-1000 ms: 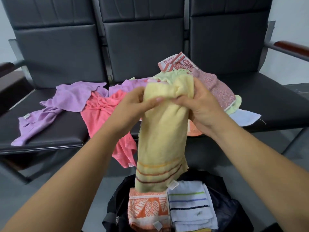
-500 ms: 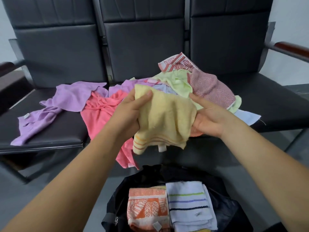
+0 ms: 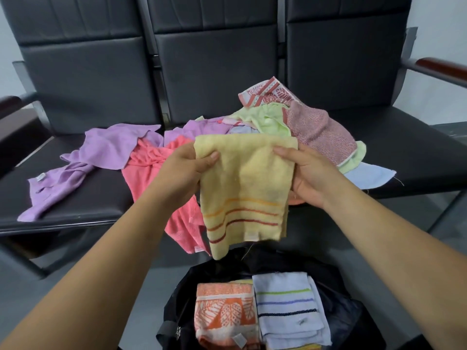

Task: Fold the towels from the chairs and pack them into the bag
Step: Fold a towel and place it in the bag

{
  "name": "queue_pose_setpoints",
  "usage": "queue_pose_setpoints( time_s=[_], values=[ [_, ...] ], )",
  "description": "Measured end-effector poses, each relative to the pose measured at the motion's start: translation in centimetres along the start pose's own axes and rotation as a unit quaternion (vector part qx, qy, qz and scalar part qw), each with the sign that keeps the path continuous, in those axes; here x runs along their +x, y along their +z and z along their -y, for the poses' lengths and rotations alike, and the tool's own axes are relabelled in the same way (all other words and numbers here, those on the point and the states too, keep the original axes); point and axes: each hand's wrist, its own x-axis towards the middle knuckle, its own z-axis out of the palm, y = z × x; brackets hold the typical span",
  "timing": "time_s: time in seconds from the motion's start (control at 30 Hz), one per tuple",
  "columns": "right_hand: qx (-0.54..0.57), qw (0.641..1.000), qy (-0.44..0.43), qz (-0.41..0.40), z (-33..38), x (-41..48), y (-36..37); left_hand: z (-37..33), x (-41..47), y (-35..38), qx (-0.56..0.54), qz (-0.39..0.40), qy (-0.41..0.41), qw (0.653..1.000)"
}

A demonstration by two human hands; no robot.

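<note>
I hold a folded yellow towel (image 3: 246,188) with orange and red stripes in the air above the open black bag (image 3: 338,296). My left hand (image 3: 185,173) pinches its upper left edge, thumb on the front. My right hand (image 3: 307,170) grips its upper right edge. Inside the bag lie a folded orange leaf-print towel (image 3: 226,314) and a folded pale blue striped towel (image 3: 290,311). On the chair seats behind lie unfolded towels: purple (image 3: 101,152), coral pink (image 3: 149,173), light green (image 3: 267,121), speckled pink (image 3: 321,132), light blue (image 3: 371,176).
Three joined black chairs (image 3: 214,61) fill the background, with wooden armrests at the far left (image 3: 10,101) and right (image 3: 439,66). A red and white patterned towel (image 3: 265,93) tops the pile. Grey floor surrounds the bag.
The yellow towel hung long a second ago; it has since been doubled over and spread flat between both hands, which moved apart to its top corners.
</note>
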Motion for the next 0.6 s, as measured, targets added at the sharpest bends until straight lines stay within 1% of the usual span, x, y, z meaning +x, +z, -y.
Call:
queue_pose_setpoints(
  time_s=[0.07, 0.17, 0.2, 0.27, 0.33, 0.37, 0.43, 0.6],
  values=[
    [-0.003, 1.000, 0.004, -0.024, 0.2, -0.1, -0.1, 0.1, 0.0, -0.2, 0.025, -0.009, -0.001, 1.000],
    [0.014, 0.999, 0.040, -0.029, 0.4, -0.4, 0.1, 0.3, 0.2, -0.2, 0.059, -0.045, -0.008, 0.997],
    [0.030, 0.998, 0.050, -0.019, 0.5, -0.4, 0.2, 0.4, 0.2, -0.1, 0.065, -0.056, -0.011, 0.996],
    [0.046, 0.996, 0.066, 0.025, 0.9, -0.7, 0.3, 0.5, 0.2, 0.1, 0.073, -0.078, -0.009, 0.994],
    [0.001, 0.994, 0.080, 0.071, 1.1, -1.1, 0.4, 0.5, 0.2, 0.2, 0.088, -0.100, -0.004, 0.991],
    [-0.032, 0.993, 0.084, 0.073, 1.1, -1.2, 0.4, 0.5, 0.2, 0.3, 0.093, -0.108, -0.006, 0.990],
    [-0.056, 0.994, 0.077, 0.052, 0.9, -1.2, 0.2, 0.5, 0.1, 0.3, 0.088, -0.109, -0.020, 0.990],
    [-0.063, 0.998, 0.012, 0.014, 0.6, -0.4, -0.1, 0.0, -0.2, 0.5, 0.045, -0.081, -0.058, 0.994]
  ],
)
